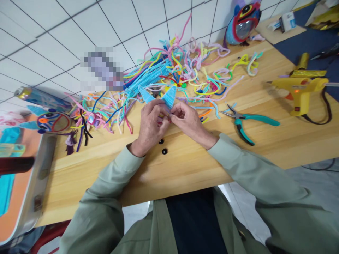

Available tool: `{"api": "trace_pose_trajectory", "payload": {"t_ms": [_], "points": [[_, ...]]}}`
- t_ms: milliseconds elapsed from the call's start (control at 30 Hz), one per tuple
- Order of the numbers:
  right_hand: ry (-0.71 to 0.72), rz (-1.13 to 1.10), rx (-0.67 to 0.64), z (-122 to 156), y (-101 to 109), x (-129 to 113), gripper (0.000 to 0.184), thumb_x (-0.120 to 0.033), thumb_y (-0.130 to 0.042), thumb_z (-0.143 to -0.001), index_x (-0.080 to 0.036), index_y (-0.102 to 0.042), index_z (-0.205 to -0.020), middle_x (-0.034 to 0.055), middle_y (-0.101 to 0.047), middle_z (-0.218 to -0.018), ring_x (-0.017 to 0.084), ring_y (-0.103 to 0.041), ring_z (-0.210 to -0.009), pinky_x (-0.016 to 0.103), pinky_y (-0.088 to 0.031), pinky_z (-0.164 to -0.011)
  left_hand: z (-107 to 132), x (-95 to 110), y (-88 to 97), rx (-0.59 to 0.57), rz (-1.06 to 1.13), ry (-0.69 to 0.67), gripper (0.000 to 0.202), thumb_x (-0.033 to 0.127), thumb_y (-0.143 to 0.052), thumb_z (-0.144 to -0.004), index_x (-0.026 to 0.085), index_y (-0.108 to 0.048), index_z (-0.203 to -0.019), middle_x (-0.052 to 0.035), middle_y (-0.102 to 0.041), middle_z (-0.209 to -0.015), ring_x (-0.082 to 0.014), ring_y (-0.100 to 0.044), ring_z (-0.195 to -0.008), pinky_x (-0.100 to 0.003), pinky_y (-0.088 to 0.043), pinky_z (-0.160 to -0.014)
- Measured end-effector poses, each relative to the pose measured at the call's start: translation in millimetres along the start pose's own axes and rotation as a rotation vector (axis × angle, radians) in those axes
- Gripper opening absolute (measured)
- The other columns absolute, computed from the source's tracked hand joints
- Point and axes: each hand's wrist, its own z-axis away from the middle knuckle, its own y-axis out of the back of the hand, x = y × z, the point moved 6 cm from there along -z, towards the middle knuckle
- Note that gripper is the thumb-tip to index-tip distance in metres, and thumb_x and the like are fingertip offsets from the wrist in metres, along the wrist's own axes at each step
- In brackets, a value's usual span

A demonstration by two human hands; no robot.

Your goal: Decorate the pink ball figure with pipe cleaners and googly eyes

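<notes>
A craft piece (170,96) with two pointed light-blue ears, apparently wound from pipe cleaners, sits between my hands over the table. My left hand (153,123) curls around its near left side. From the right, my right hand (186,119) pinches the piece close to my left fingertips. My fingers hide most of its body, and any small part in the pinch cannot be made out. Two small black round pieces, one of them (164,151) nearer me, lie on the wood just below my left hand.
Loose pipe cleaners (148,79) spread along the wall. Teal-handled pliers (245,121) lie open on the right, with a yellow glue gun (298,91) beyond them. Finished-looking animal faces stand at left (54,120) and back right (242,26). A can (43,98) is at far left.
</notes>
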Motion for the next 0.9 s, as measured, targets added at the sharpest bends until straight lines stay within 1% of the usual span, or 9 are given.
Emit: {"api": "trace_pose_trajectory", "payload": {"t_ms": [100, 233, 300, 567, 700, 800, 900], "points": [[0.013, 0.012, -0.007, 0.6, 0.5, -1.1, 0.013, -0.026, -0.077, -0.088, -0.028, -0.065, -0.092, -0.0022, -0.074, -0.087, 0.018, -0.068, -0.081, 0.036, -0.055, -0.077, 0.0, -0.4, 0.1, -0.009, -0.003, 0.007, 0.004, 0.029, -0.066, -0.106, 0.025, -0.068, -0.104, -0.0100, -0.078, -0.135, -0.0303, -0.072, -0.133, -0.052, -0.061, -0.114], [0.041, 0.003, -0.003, 0.7, 0.9, -2.1, 0.013, -0.024, -0.074, -0.085, -0.028, -0.064, -0.091, -0.0022, -0.074, -0.086, 0.018, -0.067, -0.079, 0.036, -0.055, -0.076, 0.0, 0.3, 0.5, -0.016, 0.018, 0.001, 0.001, 0.025, -0.068, -0.105, 0.025, -0.067, -0.105, -0.0110, -0.077, -0.137, -0.0310, -0.072, -0.135, -0.051, -0.060, -0.116], [0.045, -0.021, -0.006, 0.4, 0.8, -1.9, 0.012, -0.023, -0.072, -0.084, -0.028, -0.064, -0.091, -0.0021, -0.074, -0.085, 0.018, -0.067, -0.079, 0.037, -0.056, -0.077, 0.2, 0.1, 0.3, -0.025, 0.030, 0.006, 0.002, 0.024, -0.069, -0.104, 0.025, -0.068, -0.105, -0.0112, -0.076, -0.139, -0.0317, -0.071, -0.137, -0.052, -0.059, -0.117], [-0.031, -0.062, -0.014, -5.1, 0.8, 4.9, 0.013, -0.025, -0.075, -0.080, -0.027, -0.064, -0.086, -0.0021, -0.075, -0.084, 0.018, -0.069, -0.081, 0.036, -0.058, -0.078, 1.2, -0.6, -0.4, -0.029, 0.042, -0.013, 0.005, 0.022, -0.070, -0.104, 0.025, -0.067, -0.107, -0.0110, -0.077, -0.139, -0.0314, -0.072, -0.138, -0.052, -0.059, -0.116], [-0.036, -0.066, -0.001, -6.9, 1.1, 6.2, 0.013, -0.025, -0.075, -0.078, -0.027, -0.065, -0.085, -0.0024, -0.076, -0.083, 0.018, -0.070, -0.080, 0.036, -0.058, -0.077, 1.5, 1.0, 0.1, -0.026, 0.019, -0.014, 0.005, 0.022, -0.067, -0.103, 0.025, -0.066, -0.107, -0.0113, -0.078, -0.138, -0.0310, -0.072, -0.138, -0.052, -0.060, -0.116], [-0.039, -0.078, -0.002, -7.2, 1.0, 6.8, 0.014, -0.026, -0.078, -0.078, -0.027, -0.066, -0.085, -0.0020, -0.076, -0.083, 0.018, -0.070, -0.080, 0.035, -0.059, -0.077, 2.4, 2.2, 2.1, -0.011, 0.016, -0.020, 0.007, 0.026, -0.065, -0.106, 0.026, -0.064, -0.113, -0.0118, -0.078, -0.138, -0.0314, -0.072, -0.138, -0.054, -0.059, -0.116], [-0.047, -0.087, -0.004, -7.2, 0.7, 7.5, 0.017, -0.028, -0.081, -0.079, -0.027, -0.066, -0.086, -0.0022, -0.076, -0.083, 0.018, -0.070, -0.080, 0.035, -0.060, -0.077, 3.2, -0.3, 2.7, -0.012, 0.046, 0.008, 0.011, 0.029, -0.061, -0.110, 0.028, -0.062, -0.121, -0.0115, -0.078, -0.139, -0.0308, -0.072, -0.137, -0.055, -0.059, -0.116]]}}
